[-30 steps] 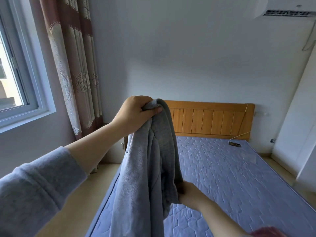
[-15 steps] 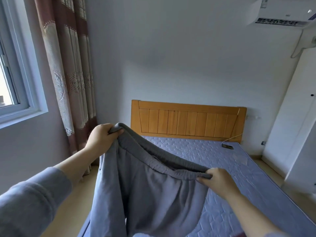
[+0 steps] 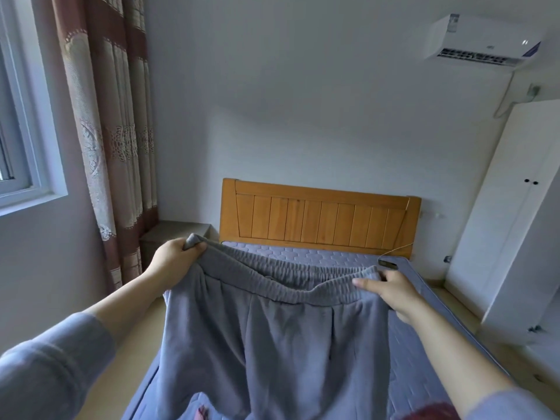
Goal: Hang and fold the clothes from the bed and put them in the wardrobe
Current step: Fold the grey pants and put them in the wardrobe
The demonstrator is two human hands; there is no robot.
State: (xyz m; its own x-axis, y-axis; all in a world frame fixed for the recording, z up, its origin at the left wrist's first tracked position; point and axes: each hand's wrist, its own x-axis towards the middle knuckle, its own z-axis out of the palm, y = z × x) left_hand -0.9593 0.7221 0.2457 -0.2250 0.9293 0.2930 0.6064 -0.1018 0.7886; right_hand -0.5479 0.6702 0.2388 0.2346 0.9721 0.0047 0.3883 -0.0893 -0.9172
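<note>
Nearest to me, the legs of the grey sweatpants hang slack over the near end of the bed. Their lower ends run out of view. Further out, the elastic waistband is stretched between my two hands and held up above the mattress. My left hand has its fingers curled round the waistband's left end. My right hand pinches the right end — thumb on the front, fingers behind.

Handling, as I judge it: a soft, thick knit that is light, limp, not slippery and not fragile — it will sag wherever it is unsupported. Take hold at the waistband corners, where the gathered elastic gives the firmest purchase.

Beyond is the wooden headboard. The white wardrobe stands to the right of the bed.
</note>
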